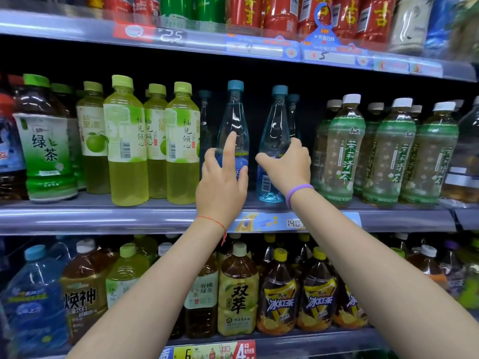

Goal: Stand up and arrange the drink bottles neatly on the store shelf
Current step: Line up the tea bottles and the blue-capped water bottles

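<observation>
Two clear blue bottles with teal caps stand upright at the front of the middle shelf (155, 216). My left hand (223, 185) grips the left blue bottle (234, 117) around its lower half, with the index finger straight up along the body. My right hand (287, 167) curls around the label area of the right blue bottle (274, 130). More teal-capped bottles (294, 112) stand behind them in the dark.
Yellow-green pomelo drink bottles (181, 141) stand close on the left, green-labelled jasmine tea bottles (342, 149) on the right. Red cans (280, 14) fill the shelf above. Large tea and water bottles (238, 294) line the shelf below.
</observation>
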`<state>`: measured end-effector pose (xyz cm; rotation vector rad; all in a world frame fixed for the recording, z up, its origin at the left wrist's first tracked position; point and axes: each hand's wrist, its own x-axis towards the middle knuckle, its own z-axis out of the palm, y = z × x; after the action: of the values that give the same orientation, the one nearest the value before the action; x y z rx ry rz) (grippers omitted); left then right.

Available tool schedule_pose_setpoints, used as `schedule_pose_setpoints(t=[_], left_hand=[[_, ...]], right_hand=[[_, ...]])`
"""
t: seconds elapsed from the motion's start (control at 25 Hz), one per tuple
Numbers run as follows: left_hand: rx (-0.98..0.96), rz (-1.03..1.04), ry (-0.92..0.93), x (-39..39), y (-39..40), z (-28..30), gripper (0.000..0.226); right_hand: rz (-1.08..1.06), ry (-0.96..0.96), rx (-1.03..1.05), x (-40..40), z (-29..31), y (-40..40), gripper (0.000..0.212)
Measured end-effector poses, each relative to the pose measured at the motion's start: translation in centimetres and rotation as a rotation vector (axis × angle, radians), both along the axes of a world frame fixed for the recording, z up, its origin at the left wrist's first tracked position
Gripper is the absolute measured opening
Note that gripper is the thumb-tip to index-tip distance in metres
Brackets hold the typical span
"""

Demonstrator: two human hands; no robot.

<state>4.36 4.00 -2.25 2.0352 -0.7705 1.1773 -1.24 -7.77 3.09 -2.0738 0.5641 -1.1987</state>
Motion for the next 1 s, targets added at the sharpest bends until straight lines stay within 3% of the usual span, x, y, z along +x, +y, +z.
schedule_pose_setpoints(t=[0.16, 0.28, 0.36, 0.44, 0.52, 0.56, 0.64, 0.8, 1.0], left_hand=[[-0.016, 0.028, -0.015, -0.2, -0.1, 0.0, 0.064], [0.008, 0.078, -0.283, -0.5, -0.9, 0.2, 0.055], [-0.037, -0.123, -0.323, -1.6, -1.9, 0.6, 0.047], [-0.165, -0.439, -0.064, -3.5, -3.0, 1.3, 0.039], [-0.311, -0.653, 0.392, -5.5, -3.9, 3.0, 0.033], [-0.389, -0.714, 0.636, -6.0, -4.4, 3.9, 0.027], [-0.464, -0.742, 0.943, -4.8, -6.0, 4.8, 0.028], [-0.538, -0.775, 1.187, -0.9, -9.1, 4.9, 0.076], [-0.578, -0.890, 1.253, -0.9, -9.9, 5.1, 0.059]], right_hand=[[-0.067, -0.034, 0.003, -0.8, -0.5, 0.1, 0.073], [-0.049, -0.076, 0.021, -1.5, -0.8, -0.3, 0.076], [-0.015, -0.103, 0.047, -1.7, -0.9, -0.4, 0.075], [0.098, -0.183, 0.172, -2.2, -0.8, -0.6, 0.062], [0.243, -0.209, 0.403, -2.3, -0.6, -1.2, 0.060], [0.298, -0.181, 0.536, -2.3, -0.4, -1.6, 0.070], [0.353, -0.153, 0.745, -1.2, -0.7, -3.1, 0.100], [0.379, -0.136, 0.819, 1.4, -1.2, -5.9, 0.110], [0.443, -0.090, 0.832, -0.3, -0.2, -5.3, 0.077]])
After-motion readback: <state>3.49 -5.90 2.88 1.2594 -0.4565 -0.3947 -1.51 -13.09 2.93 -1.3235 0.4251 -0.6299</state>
